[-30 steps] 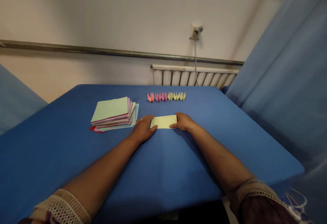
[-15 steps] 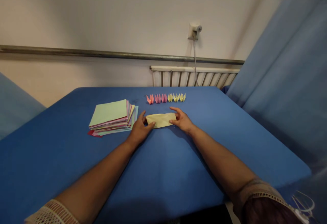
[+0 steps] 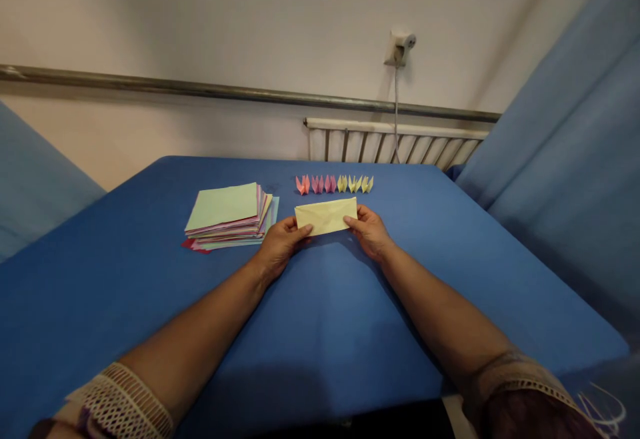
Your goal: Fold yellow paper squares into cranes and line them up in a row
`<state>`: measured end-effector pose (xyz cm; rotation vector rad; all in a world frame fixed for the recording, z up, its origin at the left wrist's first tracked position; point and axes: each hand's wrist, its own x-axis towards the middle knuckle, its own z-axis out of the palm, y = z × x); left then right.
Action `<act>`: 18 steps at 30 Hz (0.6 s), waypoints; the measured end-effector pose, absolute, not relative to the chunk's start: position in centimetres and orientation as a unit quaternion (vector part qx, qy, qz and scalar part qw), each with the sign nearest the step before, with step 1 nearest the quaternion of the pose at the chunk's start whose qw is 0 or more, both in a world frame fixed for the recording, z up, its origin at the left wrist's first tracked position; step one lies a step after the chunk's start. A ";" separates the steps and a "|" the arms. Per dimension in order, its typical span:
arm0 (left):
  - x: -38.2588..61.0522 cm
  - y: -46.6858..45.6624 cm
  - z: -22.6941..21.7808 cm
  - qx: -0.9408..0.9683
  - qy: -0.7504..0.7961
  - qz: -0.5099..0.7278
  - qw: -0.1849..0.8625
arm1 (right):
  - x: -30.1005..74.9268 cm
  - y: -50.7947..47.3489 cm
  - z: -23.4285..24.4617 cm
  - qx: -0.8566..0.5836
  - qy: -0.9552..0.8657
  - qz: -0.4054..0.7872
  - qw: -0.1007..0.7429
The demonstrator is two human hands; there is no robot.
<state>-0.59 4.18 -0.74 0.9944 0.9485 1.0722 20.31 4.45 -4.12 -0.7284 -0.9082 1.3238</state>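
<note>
A folded yellow paper (image 3: 326,215), a long rectangle, is lifted a little off the blue table (image 3: 320,332). My left hand (image 3: 280,244) pinches its lower left corner and my right hand (image 3: 369,229) pinches its right end. Both hands are closed on the sheet. Just beyond it stands a row of several small folded paper figures (image 3: 334,184), pink on the left and yellow on the right.
A stack of coloured paper sheets (image 3: 230,216) with a pale green top lies left of my left hand. Blue curtains hang at both sides. Behind the table are a metal rail (image 3: 150,85), a radiator and a wall socket with a cable (image 3: 399,52).
The yellow paper lay flat under both hands a second ago. Now both hands have raised it off the table and tilted it up toward me.
</note>
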 end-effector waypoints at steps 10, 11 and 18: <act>-0.7 4.5 -0.9 0.484 0.428 0.516 0.563 | 20.7 4.3 -3.9 -0.398 -0.455 0.543 0.583; -0.7 4.5 -0.9 0.487 0.427 0.513 0.564 | 20.7 4.3 -3.8 -0.396 -0.458 0.544 0.581; -0.6 4.4 -1.1 0.525 0.416 0.501 0.548 | 19.9 4.1 -3.8 -0.383 -0.489 0.543 0.566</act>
